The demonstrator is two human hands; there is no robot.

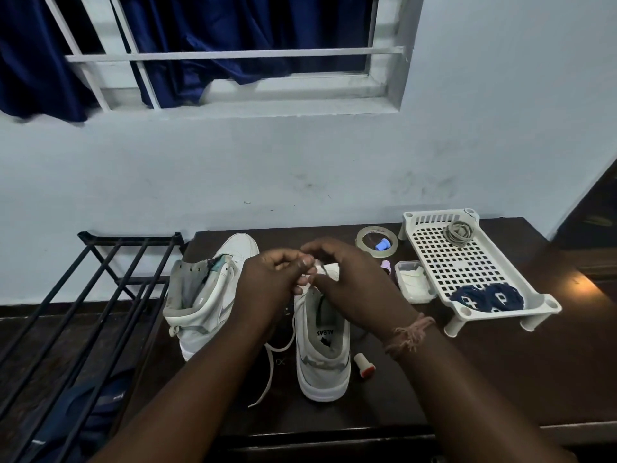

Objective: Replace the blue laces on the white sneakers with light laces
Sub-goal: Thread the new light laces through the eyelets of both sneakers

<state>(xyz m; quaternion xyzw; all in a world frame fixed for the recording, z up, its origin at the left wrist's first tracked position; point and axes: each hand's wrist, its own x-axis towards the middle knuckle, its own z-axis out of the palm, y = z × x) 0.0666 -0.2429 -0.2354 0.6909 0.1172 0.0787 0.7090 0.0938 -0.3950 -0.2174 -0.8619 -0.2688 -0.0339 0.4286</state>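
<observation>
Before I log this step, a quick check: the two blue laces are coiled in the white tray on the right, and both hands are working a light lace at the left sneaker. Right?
Not quite. The head view shows both hands, left hand and right hand, working the light lace at the right sneaker, not the left sneaker, which stands untouched. The blue laces do lie coiled in the white tray.

I am viewing a dim, cool blue-tinted scene. A warm glare spot is reflecting off the dark table [582, 282] at right. Wide-angle distortion is bending the edges. Fine detail is reading soft and slightly blurred.
</observation>
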